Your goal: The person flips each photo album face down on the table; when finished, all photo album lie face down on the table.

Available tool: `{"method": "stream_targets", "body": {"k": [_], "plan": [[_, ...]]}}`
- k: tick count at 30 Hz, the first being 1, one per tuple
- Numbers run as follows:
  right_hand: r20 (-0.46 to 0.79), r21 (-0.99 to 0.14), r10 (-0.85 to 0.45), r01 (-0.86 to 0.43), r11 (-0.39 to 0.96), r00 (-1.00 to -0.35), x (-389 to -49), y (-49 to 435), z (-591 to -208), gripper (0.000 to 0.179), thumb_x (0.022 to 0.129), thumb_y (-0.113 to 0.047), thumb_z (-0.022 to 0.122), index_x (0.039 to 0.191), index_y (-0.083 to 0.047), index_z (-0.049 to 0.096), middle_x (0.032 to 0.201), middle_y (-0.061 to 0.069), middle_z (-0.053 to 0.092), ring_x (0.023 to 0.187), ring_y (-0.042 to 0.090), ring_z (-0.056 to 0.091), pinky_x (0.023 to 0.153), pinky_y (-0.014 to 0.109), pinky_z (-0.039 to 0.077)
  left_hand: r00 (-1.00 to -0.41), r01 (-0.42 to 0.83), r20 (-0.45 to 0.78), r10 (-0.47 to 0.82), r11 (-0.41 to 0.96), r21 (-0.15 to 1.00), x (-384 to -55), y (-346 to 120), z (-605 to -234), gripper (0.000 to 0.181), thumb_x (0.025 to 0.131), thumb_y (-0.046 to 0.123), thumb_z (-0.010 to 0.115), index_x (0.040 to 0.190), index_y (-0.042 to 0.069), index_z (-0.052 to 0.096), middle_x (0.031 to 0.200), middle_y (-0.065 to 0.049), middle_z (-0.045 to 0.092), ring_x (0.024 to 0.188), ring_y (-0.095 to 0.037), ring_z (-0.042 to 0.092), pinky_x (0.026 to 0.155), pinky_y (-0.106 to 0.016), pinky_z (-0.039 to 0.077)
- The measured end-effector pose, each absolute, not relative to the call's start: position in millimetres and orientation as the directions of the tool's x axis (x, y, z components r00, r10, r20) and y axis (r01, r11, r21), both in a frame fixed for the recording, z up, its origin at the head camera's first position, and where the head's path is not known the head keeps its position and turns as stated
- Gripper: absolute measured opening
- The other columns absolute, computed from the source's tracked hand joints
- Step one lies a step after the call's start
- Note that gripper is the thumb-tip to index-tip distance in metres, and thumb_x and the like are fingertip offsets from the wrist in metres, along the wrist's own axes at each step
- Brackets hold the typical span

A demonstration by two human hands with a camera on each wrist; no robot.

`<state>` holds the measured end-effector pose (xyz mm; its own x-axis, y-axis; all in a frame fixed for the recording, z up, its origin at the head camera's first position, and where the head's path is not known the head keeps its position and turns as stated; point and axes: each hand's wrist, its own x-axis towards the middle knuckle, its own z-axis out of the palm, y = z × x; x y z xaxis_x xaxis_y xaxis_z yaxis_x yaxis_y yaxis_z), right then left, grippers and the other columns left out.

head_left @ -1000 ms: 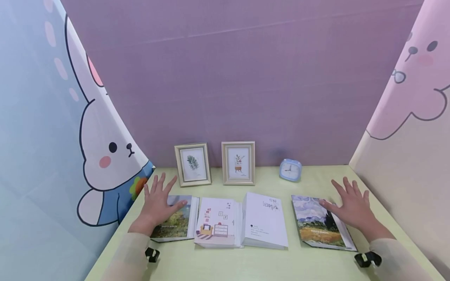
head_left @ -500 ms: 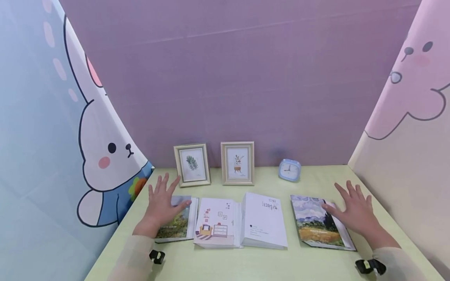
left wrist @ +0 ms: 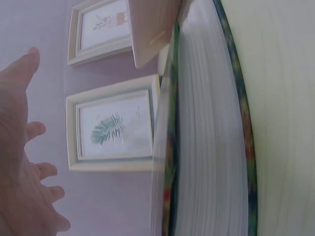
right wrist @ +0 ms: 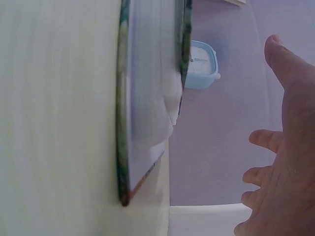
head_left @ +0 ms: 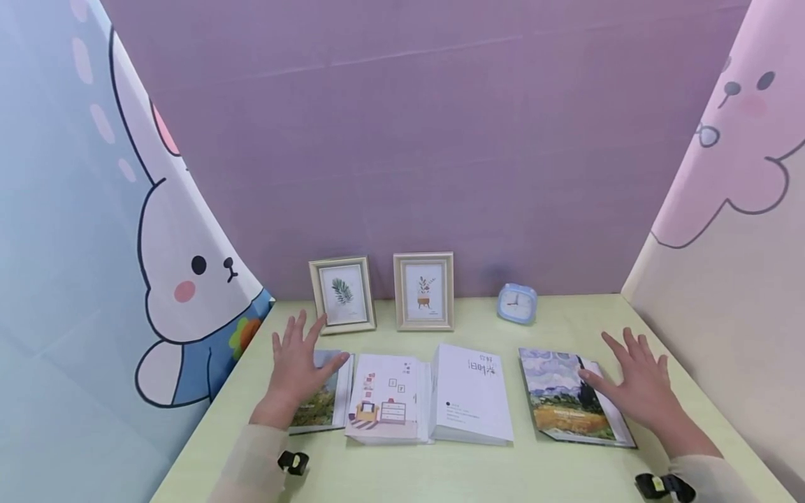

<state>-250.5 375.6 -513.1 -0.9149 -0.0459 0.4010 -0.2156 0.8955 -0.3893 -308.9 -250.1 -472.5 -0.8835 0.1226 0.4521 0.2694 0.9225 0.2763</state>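
My left hand point(head_left: 297, 370) is spread with straight fingers over a landscape-covered photo album point(head_left: 319, 409), hiding part of its cover. In the left wrist view that album's thick page edges point(left wrist: 206, 123) lie apart from the hand. On the other side my right hand point(head_left: 644, 383) is spread as well, its thumb overlapping the edge of a photo album with a wheat-field painting point(head_left: 566, 398). Neither hand holds anything. Between them lie a white album with a furniture drawing point(head_left: 385, 398) and a white album with dark lettering point(head_left: 473, 395), side by side.
Two framed pictures stand at the back: a leaf print point(head_left: 343, 295) and a potted-plant print point(head_left: 424, 291). A blue alarm clock point(head_left: 518, 303) stands to their right. A purple cloth backdrop point(head_left: 402, 140) closes off the table point(head_left: 402, 475), with printed cartoon panels at both sides.
My left hand has shifted to the right over its album. My right hand has drifted slightly right and toward me. The albums stay where they were.
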Motion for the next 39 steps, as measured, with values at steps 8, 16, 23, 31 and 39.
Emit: {"method": "stream_targets", "body": {"k": [8,16,23,31,39], "plan": [[0.438,-0.409,-0.033,-0.231,0.883,-0.899,-242.8,372.0,-510.4,0.093,0.094,-0.05,0.074,0.162,-0.003,0.031,0.167,0.038,0.008,0.154,0.056,-0.007,0.11,0.081,-0.017,-0.885,0.259,0.453,0.105,0.92,0.293,-305.5,-227.6,-471.2,0.096,0.089,0.079,0.06,0.166,0.026,0.034,0.172,-0.019,0.018,0.159,-0.042,0.008,0.123,-0.072,0.001],[0.442,-0.423,-0.027,-0.235,0.875,-0.897,-236.3,368.6,-511.2,0.094,0.094,-0.048,0.075,0.162,-0.002,0.03,0.167,0.037,0.008,0.154,0.056,-0.006,0.11,0.082,-0.014,-0.849,0.343,0.513,0.131,0.874,0.344,-303.9,-205.8,-473.8,0.09,0.092,0.07,0.066,0.163,0.024,0.038,0.172,-0.016,0.021,0.157,-0.042,0.016,0.124,-0.07,0.003],[0.445,-0.437,-0.028,-0.244,0.866,-0.895,-230.3,365.9,-510.1,0.094,0.094,-0.047,0.075,0.163,-0.003,0.029,0.167,0.037,0.006,0.154,0.054,-0.008,0.111,0.081,-0.015,-0.833,0.393,0.535,0.142,0.832,0.391,-299.8,-187.2,-472.7,0.086,0.094,0.06,0.071,0.163,0.02,0.04,0.171,-0.017,0.024,0.154,-0.044,0.024,0.124,-0.07,0.008],[0.449,-0.459,-0.044,-0.272,0.846,-0.893,-224.1,360.8,-505.9,0.095,0.092,-0.043,0.078,0.164,-0.004,0.029,0.169,0.035,0.004,0.154,0.055,-0.008,0.11,0.082,-0.015,-0.867,0.395,0.478,0.142,0.779,0.487,-298.9,-165.8,-477.4,0.085,0.095,0.061,0.069,0.164,0.024,0.037,0.172,-0.014,0.02,0.153,-0.048,0.022,0.117,-0.075,0.026],[0.445,-0.503,-0.057,-0.303,0.809,-0.893,-218.0,353.4,-503.7,0.093,0.092,-0.038,0.08,0.162,-0.002,0.031,0.167,0.037,0.007,0.154,0.057,-0.005,0.113,0.079,-0.014,-0.862,0.439,0.472,0.188,0.741,0.508,-295.1,-147.4,-480.3,0.083,0.096,0.064,0.066,0.164,0.029,0.035,0.173,-0.008,0.02,0.153,-0.041,0.026,0.115,-0.07,0.033]]}}
